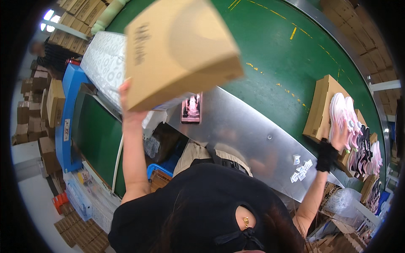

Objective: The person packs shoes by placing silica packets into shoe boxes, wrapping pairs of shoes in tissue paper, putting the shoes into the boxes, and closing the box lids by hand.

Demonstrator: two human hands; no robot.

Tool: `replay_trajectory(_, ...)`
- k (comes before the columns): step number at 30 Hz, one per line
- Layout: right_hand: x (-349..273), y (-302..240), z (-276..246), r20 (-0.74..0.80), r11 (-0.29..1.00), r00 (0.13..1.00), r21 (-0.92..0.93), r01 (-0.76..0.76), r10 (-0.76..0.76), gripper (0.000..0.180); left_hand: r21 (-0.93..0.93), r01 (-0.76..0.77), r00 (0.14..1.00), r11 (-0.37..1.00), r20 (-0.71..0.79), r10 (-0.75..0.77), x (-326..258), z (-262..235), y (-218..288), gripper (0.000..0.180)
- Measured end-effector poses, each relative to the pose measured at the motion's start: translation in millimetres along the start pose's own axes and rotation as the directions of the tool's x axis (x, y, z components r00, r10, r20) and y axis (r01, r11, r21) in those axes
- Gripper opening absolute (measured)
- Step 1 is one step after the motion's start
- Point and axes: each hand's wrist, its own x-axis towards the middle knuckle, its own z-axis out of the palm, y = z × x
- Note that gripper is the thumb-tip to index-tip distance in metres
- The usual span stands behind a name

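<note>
The left hand (126, 103) grips a cardboard box (181, 55) at its left side, fingers bent against the wall; the box is raised and tilted above the metal ledge (249, 130). On the ledge lie a phone (191, 109) and, farther right, loose white packets (302, 170). The right hand (338, 137) extends to the pink-and-white shoes (337, 111), fingers spread over them; whether they grip or merely overlap the shoes cannot be told. The shoes stand just beside a tan carton (316, 111), near the green surface (261, 55). The step in hand appears to be two-handed: supporting the box and reaching for the shoes. The next move likely calls for a steady left grip and right fingers closed on both shoes, clear of the neighbouring pairs (360, 152)
</note>
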Motion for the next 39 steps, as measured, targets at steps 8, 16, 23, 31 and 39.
replay_trajectory(8, -43, 120, -17, 0.410, 0.800, 0.692, -0.391, -0.455, 0.594, 0.050, -0.145, -0.344, 0.794, 0.928, -0.572, 0.206, -90, -100, 59, 0.077)
replay_trajectory(16, -52, 199, -1, 0.456, 0.943, 0.826, -0.189, -0.273, 0.331, 0.052, 0.018, -0.108, 0.834, 0.994, -0.542, 0.100, -79, -89, 10, 0.071)
replay_trajectory(23, -1, 54, -57, 0.322, 0.954, 0.904, 0.010, -0.299, 0.280, 0.043, 0.616, 0.151, 0.987, 0.773, -0.132, -0.088, -51, -1, -66, 0.030)
replay_trajectory(31, 51, -62, -120, 0.411, 0.969, 0.912, 0.226, -0.097, -0.005, 0.041, 0.688, -0.486, 0.744, 0.538, 0.649, -0.158, -60, 172, -135, 0.029)
replay_trajectory(39, 36, -113, -98, 0.354, 0.874, 0.892, 0.477, 0.087, -0.282, 0.043, 0.523, -0.169, 0.784, 0.835, 0.584, -0.208, -46, 205, -183, 0.024)
